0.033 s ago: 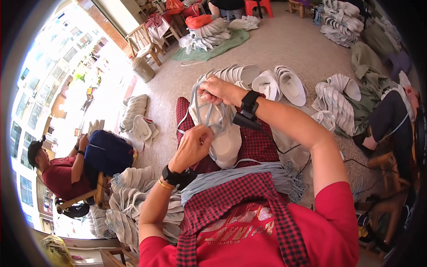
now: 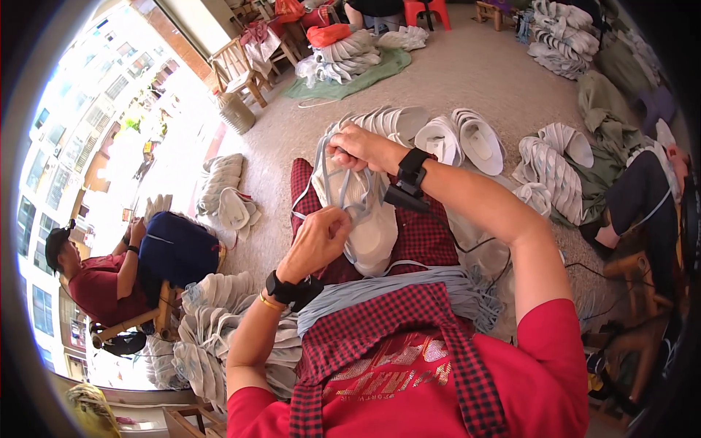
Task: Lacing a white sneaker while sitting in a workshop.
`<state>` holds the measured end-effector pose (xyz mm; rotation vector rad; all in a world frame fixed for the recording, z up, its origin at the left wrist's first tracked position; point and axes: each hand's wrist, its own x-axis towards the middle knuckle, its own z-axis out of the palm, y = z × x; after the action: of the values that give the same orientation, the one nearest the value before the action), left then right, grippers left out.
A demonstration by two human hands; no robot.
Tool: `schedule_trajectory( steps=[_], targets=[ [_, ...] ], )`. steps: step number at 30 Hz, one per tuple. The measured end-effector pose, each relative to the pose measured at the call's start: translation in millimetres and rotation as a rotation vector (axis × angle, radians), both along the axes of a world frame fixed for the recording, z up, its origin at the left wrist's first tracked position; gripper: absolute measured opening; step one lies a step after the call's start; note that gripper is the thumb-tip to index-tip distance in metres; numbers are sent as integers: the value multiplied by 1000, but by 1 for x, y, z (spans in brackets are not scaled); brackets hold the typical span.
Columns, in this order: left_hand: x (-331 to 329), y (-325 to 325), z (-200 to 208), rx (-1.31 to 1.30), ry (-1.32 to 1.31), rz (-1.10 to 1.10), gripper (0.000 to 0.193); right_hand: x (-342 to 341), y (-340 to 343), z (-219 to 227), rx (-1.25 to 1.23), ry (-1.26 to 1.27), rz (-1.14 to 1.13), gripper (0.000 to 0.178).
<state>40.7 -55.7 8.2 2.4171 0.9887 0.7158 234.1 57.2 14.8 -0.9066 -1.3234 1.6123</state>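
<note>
A cream-white shoe upper (image 2: 374,239) lies across my lap, its toe toward me, with a pale blue-grey shoelace (image 2: 319,158) partly threaded through it and looping loose on the left. My left hand (image 2: 319,235) is closed over the left side of the upper, pinching the lace. Above the upper's far end, my right hand (image 2: 359,148) is closed on the lace; a small dark bit shows at its fingers, too small to name. A bundle of blue-grey laces (image 2: 394,288) rests over my lap against the checked apron (image 2: 372,328).
Stacked shoe uppers (image 2: 208,321) crowd my left side; more uppers (image 2: 478,146) lie ahead and to the right. Black cables run by my right knee. At left a person (image 2: 106,285) sits with a blue cushion-like bundle (image 2: 175,248). A bamboo chair (image 2: 244,77) stands farther off.
</note>
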Motion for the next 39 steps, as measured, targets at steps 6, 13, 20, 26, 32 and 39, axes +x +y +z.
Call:
schedule_trajectory(
  steps=[6,13,20,26,32,39],
  targets=[
    [3,-14,4,72,-45,148,11,4,5,2,20,-88,37,20],
    [-13,18,2,61,-332,384,16,3,-19,28,84,39,87,23],
    [2,17,27,-39,-231,253,20,-18,-81,100,302,140,247,26],
    [-19,41,55,-437,161,-298,30,-21,-121,134,434,140,337,29],
    [-33,67,23,-329,-449,-71,40,-2,-116,146,487,482,370,36],
    [18,43,36,-70,-179,-231,26,13,-119,166,629,506,395,32]
  ],
)
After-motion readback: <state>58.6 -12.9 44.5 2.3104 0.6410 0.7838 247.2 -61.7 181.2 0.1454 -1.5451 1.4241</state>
